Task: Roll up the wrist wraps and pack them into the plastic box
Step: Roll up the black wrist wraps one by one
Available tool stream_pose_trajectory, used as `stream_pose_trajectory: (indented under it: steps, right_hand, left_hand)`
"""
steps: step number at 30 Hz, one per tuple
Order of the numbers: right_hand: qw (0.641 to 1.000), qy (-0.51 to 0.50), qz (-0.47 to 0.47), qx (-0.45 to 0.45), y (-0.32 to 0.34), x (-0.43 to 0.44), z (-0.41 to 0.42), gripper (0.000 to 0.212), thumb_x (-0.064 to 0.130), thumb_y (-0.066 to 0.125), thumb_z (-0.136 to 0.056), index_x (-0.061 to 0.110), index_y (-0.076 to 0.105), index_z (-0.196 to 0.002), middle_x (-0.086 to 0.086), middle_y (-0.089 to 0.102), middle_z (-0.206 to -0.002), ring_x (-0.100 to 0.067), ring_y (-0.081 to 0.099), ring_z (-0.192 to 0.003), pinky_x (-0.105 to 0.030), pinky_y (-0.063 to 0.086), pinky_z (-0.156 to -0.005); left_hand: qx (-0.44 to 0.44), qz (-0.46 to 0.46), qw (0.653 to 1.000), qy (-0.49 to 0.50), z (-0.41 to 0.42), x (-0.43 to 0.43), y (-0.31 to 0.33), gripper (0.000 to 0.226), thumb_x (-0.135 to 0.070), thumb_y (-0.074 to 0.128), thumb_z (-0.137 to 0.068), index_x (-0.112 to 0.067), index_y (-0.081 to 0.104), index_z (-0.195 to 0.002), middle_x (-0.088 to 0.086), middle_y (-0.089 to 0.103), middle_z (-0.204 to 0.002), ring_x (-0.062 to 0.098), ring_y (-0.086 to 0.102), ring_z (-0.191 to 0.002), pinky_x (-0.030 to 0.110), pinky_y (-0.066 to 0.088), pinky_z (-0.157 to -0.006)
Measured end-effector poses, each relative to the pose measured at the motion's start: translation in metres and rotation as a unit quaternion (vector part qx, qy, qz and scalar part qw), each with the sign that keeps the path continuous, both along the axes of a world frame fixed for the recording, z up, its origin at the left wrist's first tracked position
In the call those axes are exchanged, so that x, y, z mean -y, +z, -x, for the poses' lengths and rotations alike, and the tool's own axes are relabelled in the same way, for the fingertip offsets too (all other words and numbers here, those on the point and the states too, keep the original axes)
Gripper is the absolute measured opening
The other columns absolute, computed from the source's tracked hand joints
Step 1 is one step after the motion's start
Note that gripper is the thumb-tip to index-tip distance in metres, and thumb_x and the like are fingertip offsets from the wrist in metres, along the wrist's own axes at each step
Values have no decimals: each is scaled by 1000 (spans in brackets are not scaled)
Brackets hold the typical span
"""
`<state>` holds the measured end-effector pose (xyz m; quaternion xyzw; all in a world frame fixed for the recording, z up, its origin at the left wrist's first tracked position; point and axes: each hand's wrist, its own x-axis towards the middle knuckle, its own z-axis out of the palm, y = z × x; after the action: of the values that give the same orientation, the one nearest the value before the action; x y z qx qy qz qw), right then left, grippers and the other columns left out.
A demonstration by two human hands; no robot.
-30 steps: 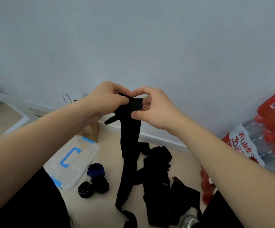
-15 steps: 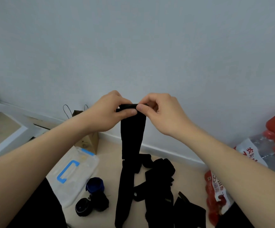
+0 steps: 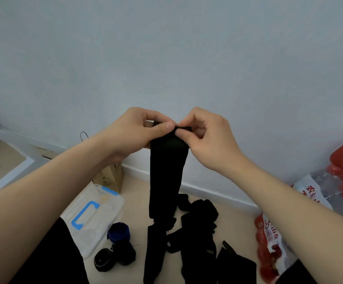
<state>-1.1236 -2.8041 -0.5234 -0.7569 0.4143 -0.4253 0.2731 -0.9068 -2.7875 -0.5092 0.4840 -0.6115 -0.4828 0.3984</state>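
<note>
Soft, even, rather dim light falls on the grey wall [image 3: 166,48], shadows stay faint, edges bow with wide-angle distortion, and detail looks slightly smeared.

A: What does the person wear?
B: Black clothing [image 3: 49,261] at the lower left of the frame, and more black at the lower right. The left forearm [image 3: 53,191] and right forearm [image 3: 289,201] are bare.
A: And the grips?
B: The left grip [image 3: 133,130] has a short-cut thumbnail.

black wrist wrap [image 3: 166,177], blue-handled clear plastic box [image 3: 96,203], blue rolled wrap [image 3: 118,234], red bottle pack [image 3: 269,242]
</note>
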Motion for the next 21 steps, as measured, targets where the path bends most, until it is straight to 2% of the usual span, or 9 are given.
stream_pose_trajectory:
  steps: [3,6,8,10,12,15,18,20,21]
  right_hand:
    - [994,36,-85,65,1,-3,7,15,27,90,-88,24,77,-97,-2,82,-87,-27,81,-78,-43,67,-77]
    - [989,44,-134,51,1,-1,11,13,20,87,-92,22,77,-100,0,82,-86,-17,79,-73,-29,61,-69]
    - [994,44,-102,23,-1,0,10,16,14,84,-95,24,72,-91,1,82,-88,-19,79,-76,-34,62,-70]
    - [997,46,-64,-4,-2,0,8,20,14,82,-94,27,68,-88,1,79,-88,-26,77,-77,-43,63,-72]
    - [998,45,-47,-7,-5,2,9,21,11,82,-89,27,70,-87,3,78,-85,-29,75,-74,-42,61,-70]
    - [998,40,-57,4,-7,5,8,27,3,81,-84,28,74,-81,6,79,-81,-27,76,-72,-36,60,-68]
    - [995,52,-87,15,-9,6,8,18,13,81,-83,29,76,-89,5,81,-87,-32,76,-75,-38,61,-72]
    - [988,61,-138,19,-9,8,11,18,29,86,-86,27,78,-103,2,83,-92,-27,80,-79,-38,64,-79]
    - [985,65,-160,18,-8,9,11,20,30,85,-91,24,79,-109,1,84,-93,-23,81,-83,-40,66,-82]
  left_hand:
    - [0,7,1000,3,-3,-2,1,20,-15,82,-95,-15,80,-115,10,84,-99,19,81,-96,21,62,-79]
    - [43,47,998,-4,-5,-2,2,13,-19,85,-91,-17,83,-104,11,83,-91,22,82,-87,25,64,-76]
    - [59,38,997,-13,-4,-1,2,13,-24,85,-92,-15,78,-97,13,81,-83,23,80,-77,26,63,-67]
    - [38,4,998,-40,-4,0,0,21,-30,82,-95,-13,69,-92,16,80,-86,25,79,-77,29,63,-67]
    - [15,-25,997,-68,-6,1,-1,29,-39,80,-94,-14,67,-87,14,79,-91,23,77,-83,31,63,-71]
    - [19,-15,999,-49,-9,5,-3,22,-32,88,-82,-13,77,-87,15,81,-93,19,78,-85,28,64,-74]
    - [44,0,999,-12,-9,8,-7,23,-27,92,-78,-15,80,-93,14,82,-92,20,79,-84,31,66,-81]
    - [43,18,999,7,-8,9,-8,23,-27,93,-76,-16,81,-93,11,82,-88,18,79,-82,28,66,-80]
    - [44,29,998,17,-7,9,-8,23,-26,94,-76,-16,82,-93,9,82,-87,17,79,-81,26,65,-78]
